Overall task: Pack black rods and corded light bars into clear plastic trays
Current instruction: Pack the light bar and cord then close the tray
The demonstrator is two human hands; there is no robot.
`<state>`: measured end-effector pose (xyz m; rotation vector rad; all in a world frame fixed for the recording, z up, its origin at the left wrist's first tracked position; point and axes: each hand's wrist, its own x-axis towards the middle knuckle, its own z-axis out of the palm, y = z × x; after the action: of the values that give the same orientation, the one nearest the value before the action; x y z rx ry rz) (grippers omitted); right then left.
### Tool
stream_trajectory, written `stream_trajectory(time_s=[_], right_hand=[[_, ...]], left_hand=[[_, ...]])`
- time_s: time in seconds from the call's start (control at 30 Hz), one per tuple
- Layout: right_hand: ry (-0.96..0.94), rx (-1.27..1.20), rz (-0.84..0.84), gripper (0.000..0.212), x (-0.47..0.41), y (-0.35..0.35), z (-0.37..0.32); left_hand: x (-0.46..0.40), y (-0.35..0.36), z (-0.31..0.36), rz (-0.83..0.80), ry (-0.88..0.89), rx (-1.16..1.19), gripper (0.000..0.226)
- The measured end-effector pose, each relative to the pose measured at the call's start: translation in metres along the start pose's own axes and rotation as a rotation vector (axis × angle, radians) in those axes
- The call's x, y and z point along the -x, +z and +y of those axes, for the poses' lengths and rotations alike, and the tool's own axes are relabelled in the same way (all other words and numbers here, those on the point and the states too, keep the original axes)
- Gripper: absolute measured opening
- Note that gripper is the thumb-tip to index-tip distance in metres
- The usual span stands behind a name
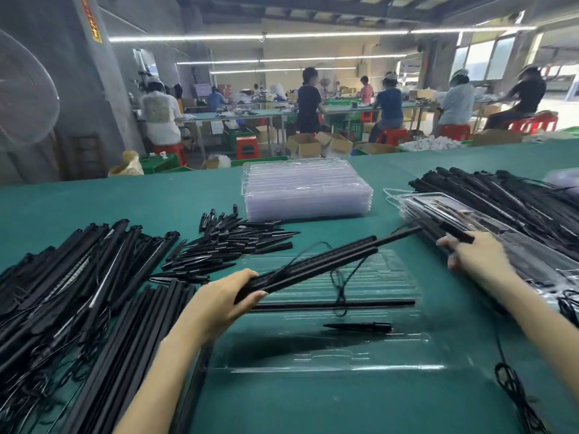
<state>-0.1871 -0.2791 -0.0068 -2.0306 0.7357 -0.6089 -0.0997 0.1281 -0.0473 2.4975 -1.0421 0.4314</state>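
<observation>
Factory floor behind, other workers at benches; green desk (125, 198) up front. Going L to R: big heap of corded light bars (62, 277) far left, w/ loose black rods (138, 324) beside it, then a scatter of short black spikes (232, 242). My left hand (219, 300) grasps a bundle of bars (316, 261), cords dangling, held slanted above the open clear tray (329, 349) at centre. Tray has only one long rod (332, 304) and one spike (360, 326) in it, so I'd say barely started. Stack of empty trays (307, 189) sits behind. My right hand (476, 255) pinches a short black piece (457, 234) over the filled trays (470, 220) at right. More bars (501, 189) heaped beyond. Lots left to pack.
</observation>
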Motion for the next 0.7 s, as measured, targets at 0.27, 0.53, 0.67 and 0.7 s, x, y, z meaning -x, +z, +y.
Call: stream_trajectory(time_s=[0.27,0.53,0.67,0.7], right_hand=[[0.484,-1.064,-0.068,0.03,-0.043,-0.03,-0.026],[-0.06,0.19,0.105,0.041,-0.028,0.005,-0.006],[-0.251,0.69,0.081,0.047,-0.02,0.027,0.008],[-0.313,0.816,0.092,0.053,-0.016,0.036,0.008]], left_hand=[[0.011,0.013,-0.014,0.008,0.032,-0.06,0.056],[0.013,0.028,-0.01,-0.108,0.013,-0.121,0.063],[0.011,0.031,-0.01,-0.142,-0.016,-0.136,0.067],[0.011,0.032,-0.01,-0.151,-0.023,-0.135,0.067]])
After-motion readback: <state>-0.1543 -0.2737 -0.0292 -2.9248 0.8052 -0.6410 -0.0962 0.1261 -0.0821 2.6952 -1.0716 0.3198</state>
